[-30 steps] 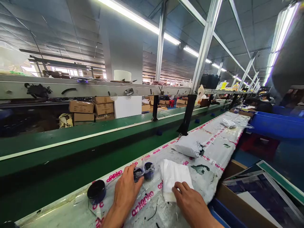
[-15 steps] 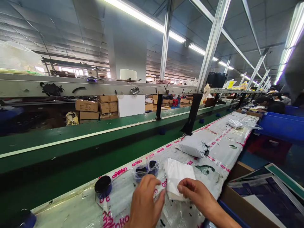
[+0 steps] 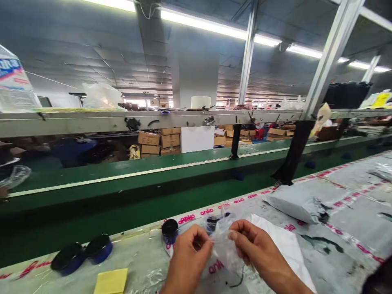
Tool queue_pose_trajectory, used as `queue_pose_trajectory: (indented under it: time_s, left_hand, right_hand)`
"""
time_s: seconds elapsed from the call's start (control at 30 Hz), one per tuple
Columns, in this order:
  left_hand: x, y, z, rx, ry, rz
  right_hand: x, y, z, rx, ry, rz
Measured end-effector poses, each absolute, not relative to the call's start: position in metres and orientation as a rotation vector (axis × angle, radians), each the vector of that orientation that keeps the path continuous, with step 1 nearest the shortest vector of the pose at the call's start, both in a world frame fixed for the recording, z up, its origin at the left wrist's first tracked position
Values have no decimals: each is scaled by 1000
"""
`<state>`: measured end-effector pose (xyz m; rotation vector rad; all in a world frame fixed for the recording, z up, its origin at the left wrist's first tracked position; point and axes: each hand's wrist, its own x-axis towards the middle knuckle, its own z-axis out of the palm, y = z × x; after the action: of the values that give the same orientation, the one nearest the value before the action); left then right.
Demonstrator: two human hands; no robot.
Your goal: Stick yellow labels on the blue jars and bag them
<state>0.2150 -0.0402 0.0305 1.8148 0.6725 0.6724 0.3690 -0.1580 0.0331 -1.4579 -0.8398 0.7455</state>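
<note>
Around one yellow pad (image 3: pixel 110 281) I count three black-topped blue cylinders (image 3: pixel 98 249) — one left, one behind, one right. Farther right — my two hands (image 3: pixel 188 259), one clear bag (image 3: pixel 225 245) between them, one grey-white packet (image 3: pixel 292 203).

On the near side of the long, smooth green conveyor belt (image 3: pixel 183 198), a thin, clear plastic bag (image 3: pixel 226 243) shows glossy creases. Also nearer than the belt, the wrinkled pale grey bench cover (image 3: pixel 137 255) looks like plastic film with a dull sheen, the dark blue round tubs (image 3: pixel 98 249) have shiny black tops, and a square yellow sheet (image 3: pixel 110 281) looks like matt paper. Above the belt, a long grey metal rail (image 3: pixel 171 121) is smooth but scuffed; beyond it, stacked brown boxes (image 3: pixel 149 138) are matt cardboard.
</note>
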Motion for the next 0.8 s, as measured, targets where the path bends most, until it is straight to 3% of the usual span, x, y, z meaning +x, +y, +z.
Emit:
queue_pose_trajectory:
  time_s: [0.1, 0.23, 0.57, 0.8]
  left_hand:
    - [188, -6, 56, 2222, 921, 950]
    - [175, 42, 73, 2270, 1235, 1114]
    - [153, 69, 10, 2457, 1525, 832]
    - [147, 57, -1, 2475, 1435, 749]
  right_hand:
    - [353, -108, 51, -1508, -1086, 473]
    - [339, -31, 61, -1579, -1301, 183]
    - [325, 9, -4, -1846, -1750, -160]
    - [323, -1, -20, -1913, -1819, -317]
